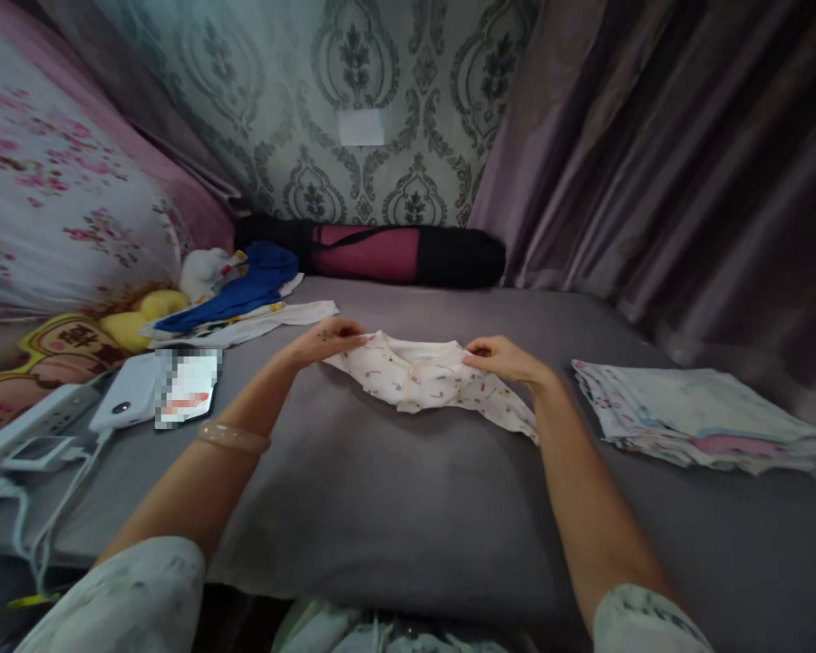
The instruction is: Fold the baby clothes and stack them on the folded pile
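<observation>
A small white baby shirt (412, 379) with a tiny print and a round neckline is stretched between my hands over the grey bed sheet. My left hand (330, 340) pinches it at the left shoulder, fingers closed on the cloth. At the other shoulder, my right hand (503, 356) grips the fabric between thumb and fingers. One sleeve hangs down to the right beside my right wrist; the other shows partly under my left hand. The shirt's lower part is bunched or folded out of sight.
Folded clothes (700, 417) lie stacked at the right. At the left are a power strip (47, 422), a white power bank (128, 392) with cables, a phone (189, 388), and blue and white clothes (245, 290). A black and maroon long bag (381, 254) lies against the wall.
</observation>
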Demonstrator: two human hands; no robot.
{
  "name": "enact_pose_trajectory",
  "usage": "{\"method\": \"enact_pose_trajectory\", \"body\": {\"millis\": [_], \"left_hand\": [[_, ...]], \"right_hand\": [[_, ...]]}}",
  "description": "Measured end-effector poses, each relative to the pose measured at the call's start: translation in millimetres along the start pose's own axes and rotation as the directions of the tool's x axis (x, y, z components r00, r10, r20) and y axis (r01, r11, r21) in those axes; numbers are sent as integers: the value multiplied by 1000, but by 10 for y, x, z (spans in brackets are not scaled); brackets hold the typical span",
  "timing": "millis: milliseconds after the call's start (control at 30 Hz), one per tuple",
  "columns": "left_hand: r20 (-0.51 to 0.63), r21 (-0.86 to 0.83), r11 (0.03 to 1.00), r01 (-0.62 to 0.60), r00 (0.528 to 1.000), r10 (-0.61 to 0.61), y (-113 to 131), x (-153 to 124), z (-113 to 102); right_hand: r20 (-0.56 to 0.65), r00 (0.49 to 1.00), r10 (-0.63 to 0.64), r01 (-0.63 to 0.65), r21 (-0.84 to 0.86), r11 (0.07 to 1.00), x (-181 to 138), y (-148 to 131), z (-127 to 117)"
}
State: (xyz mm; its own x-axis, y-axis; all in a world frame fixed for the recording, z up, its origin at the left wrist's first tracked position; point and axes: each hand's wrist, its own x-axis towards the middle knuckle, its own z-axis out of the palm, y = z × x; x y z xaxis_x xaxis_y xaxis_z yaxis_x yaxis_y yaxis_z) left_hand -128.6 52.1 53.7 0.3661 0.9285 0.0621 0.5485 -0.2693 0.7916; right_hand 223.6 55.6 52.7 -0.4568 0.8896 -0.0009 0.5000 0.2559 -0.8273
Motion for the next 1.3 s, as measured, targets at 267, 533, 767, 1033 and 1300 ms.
{"method": "enact_pose_trajectory", "body": {"millis": [267,533,767,1033,1300], "left_hand": [[-194,-170,985,-18,981,-15,426,35,-314],[-220,-25,994,-102,971,94,1108,166,-743],[-572,375,902,-213,713,406,1187,375,-647],[-621,458,888,32,727,294,1138,461,-502],[-708,375,924,79,668,231,1071,667,-461]], "right_hand": [[-233,971,-60,20,-168,986,69,-343,-279],[-368,877,-309,113,-468,876,139,-800,-752],[-467,707,-531,128,-655,745,208,-935,-842],[-556,680,-478,-96,-713,695,361,-979,-675],[-616,664,-424,-137,-658,741,492,-895,-655]]}}
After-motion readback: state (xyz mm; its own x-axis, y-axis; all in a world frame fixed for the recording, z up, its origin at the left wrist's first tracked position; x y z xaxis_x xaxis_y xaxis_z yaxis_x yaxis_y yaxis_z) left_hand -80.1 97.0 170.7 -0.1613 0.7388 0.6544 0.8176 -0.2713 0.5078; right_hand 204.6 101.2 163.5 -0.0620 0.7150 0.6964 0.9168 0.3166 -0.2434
